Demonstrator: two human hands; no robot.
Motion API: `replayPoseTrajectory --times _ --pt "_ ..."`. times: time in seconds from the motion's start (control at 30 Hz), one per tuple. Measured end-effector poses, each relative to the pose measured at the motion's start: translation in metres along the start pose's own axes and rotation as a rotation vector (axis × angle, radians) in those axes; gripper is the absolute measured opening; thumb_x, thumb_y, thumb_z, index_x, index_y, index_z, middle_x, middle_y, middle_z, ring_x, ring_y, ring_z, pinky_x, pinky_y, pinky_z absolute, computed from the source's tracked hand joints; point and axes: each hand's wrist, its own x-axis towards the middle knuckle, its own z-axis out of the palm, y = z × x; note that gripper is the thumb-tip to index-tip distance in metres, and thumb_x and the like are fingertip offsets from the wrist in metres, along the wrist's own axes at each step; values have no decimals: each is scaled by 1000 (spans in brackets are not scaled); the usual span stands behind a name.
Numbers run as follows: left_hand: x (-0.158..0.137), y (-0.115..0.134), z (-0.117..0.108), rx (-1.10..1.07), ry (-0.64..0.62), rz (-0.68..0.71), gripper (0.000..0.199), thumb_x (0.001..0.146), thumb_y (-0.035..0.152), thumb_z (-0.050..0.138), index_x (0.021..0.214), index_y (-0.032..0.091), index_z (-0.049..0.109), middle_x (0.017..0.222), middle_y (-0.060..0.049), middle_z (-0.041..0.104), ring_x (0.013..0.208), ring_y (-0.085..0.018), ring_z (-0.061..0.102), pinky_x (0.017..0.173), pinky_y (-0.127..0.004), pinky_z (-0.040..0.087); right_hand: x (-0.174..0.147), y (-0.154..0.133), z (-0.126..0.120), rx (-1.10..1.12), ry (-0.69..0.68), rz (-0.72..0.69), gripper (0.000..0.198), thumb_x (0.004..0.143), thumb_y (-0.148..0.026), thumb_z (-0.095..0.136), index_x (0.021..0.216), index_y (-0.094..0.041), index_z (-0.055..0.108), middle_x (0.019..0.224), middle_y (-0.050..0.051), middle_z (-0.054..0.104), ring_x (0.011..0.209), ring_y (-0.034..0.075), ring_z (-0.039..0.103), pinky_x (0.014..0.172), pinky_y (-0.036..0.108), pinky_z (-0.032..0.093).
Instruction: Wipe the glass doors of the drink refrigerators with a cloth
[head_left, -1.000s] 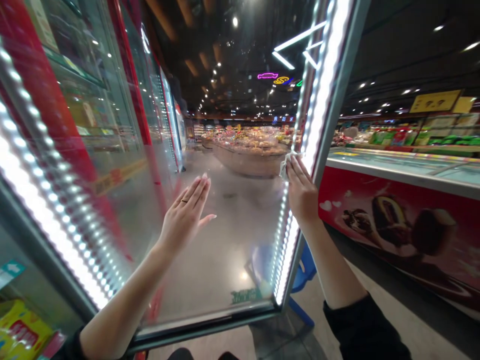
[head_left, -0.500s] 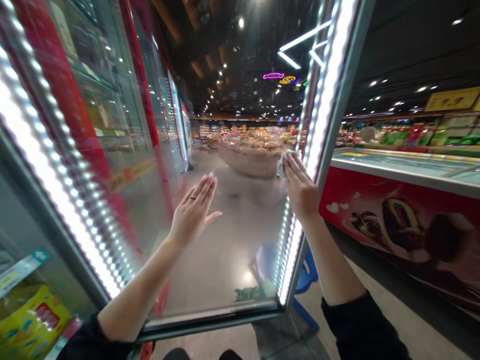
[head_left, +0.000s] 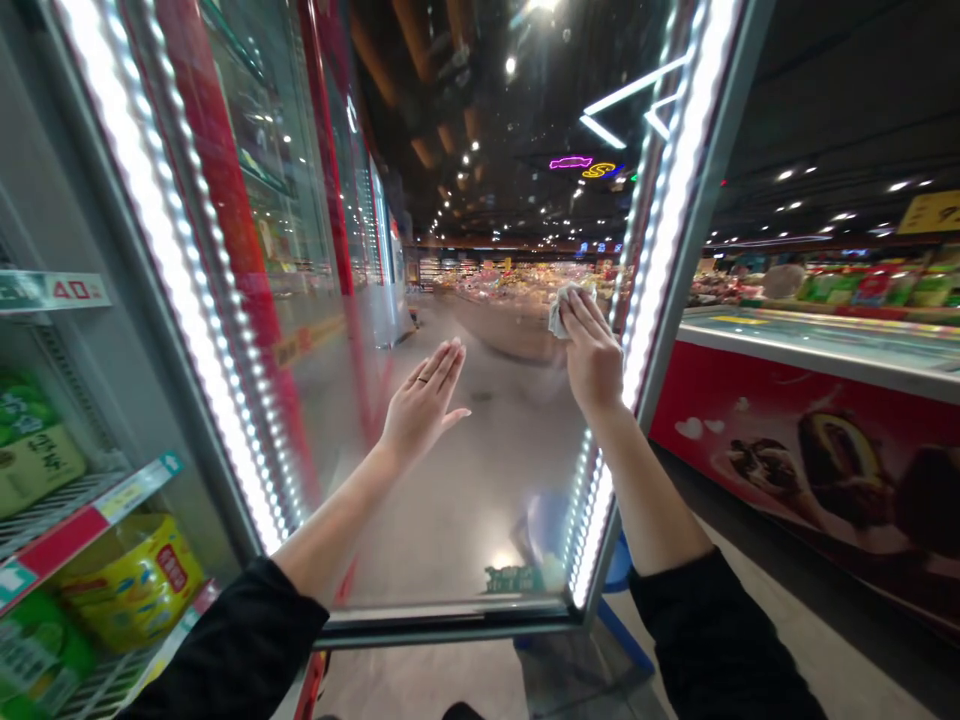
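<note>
A framed glass door point(head_left: 480, 480) with strips of bright lights down both sides stands in front of me. My left hand point(head_left: 425, 400) lies flat against the glass near its middle, fingers straight and thumb apart, a ring on one finger. Close to the right light strip, my right hand point(head_left: 596, 350) presses a crumpled pale cloth point(head_left: 558, 312) onto the pane. Its fingers cover most of the cloth. Hazy patches show on the glass around both hands.
To the left are wire shelves point(head_left: 82, 510) with price tags and a yellow bag point(head_left: 139, 590). A red chest freezer point(head_left: 810, 460) runs along the right. Part of a blue stool point(head_left: 622, 620) shows behind the door's lower right corner.
The view has turned left, bringing more of the shelves into sight. My right hand has shifted the cloth slightly left on the glass, away from the light strip. My left hand stays flat.
</note>
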Motion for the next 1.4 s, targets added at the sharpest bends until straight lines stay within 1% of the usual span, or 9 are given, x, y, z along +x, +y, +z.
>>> replayPoseTrajectory --times 0.17,0.33,0.43,0.57,0.77,0.9,1.03,1.17,1.4 --pt "2 2 -1 -8 -21 -13 122 103 39 78 174 20 -19 186 -14 20 173 -28 30 141 -39 31 22 -21 20 25 -9 -35 59 109 -8 38 162 -22 62 168 6 62 166 23 47 140 52 41" --pt "0 -5 -5 2 -38 12 123 103 35 79 173 21 -21 186 -12 19 173 -27 30 142 -39 29 4 -37 32 43 -100 -137 57 113 -9 37 163 -23 60 168 5 63 165 20 48 140 45 41" --pt "-8 -19 -10 26 -27 10 119 106 37 75 172 22 -22 186 -10 20 173 -26 31 144 -41 26 -3 -26 29 50 -29 -117 54 113 -11 42 161 -24 63 165 6 65 163 24 51 139 49 44" --pt "-21 -41 -15 46 10 -36 117 107 43 73 174 22 -21 186 -9 23 172 -27 33 143 -40 28 19 -26 39 71 61 -77 55 112 -10 42 160 -23 64 166 7 64 164 27 49 140 53 43" --pt "-39 -55 -14 55 51 -51 115 108 44 71 176 24 -20 185 -10 27 170 -28 38 142 -40 32 22 -69 59 115 -95 -180 61 113 -7 36 167 -30 54 170 1 60 166 23 46 141 49 40" --pt "-44 -59 -14 63 30 -39 115 108 44 71 176 23 -19 185 -10 29 170 -28 39 141 -39 33 5 -64 46 84 -117 -227 54 115 -10 43 163 -29 59 165 2 64 160 23 54 138 48 47" --pt "-44 -62 -16 74 6 -22 117 107 45 73 175 22 -20 185 -10 28 170 -27 38 140 -37 35 28 -54 43 66 -52 -201 54 113 -8 45 161 -28 61 164 4 65 160 26 55 138 52 46" --pt "-44 -64 -15 70 -11 -20 118 106 46 73 174 21 -21 185 -10 27 170 -28 39 140 -38 35 52 -75 60 87 -36 -239 56 113 -7 42 163 -28 59 165 3 65 162 25 51 139 50 44" --pt "-44 -67 -15 78 -3 7 122 105 45 76 175 19 -21 185 -11 28 171 -27 37 140 -38 37 20 -84 62 68 -110 -305 56 113 -7 48 164 -31 57 166 3 62 160 25 53 135 50 51"
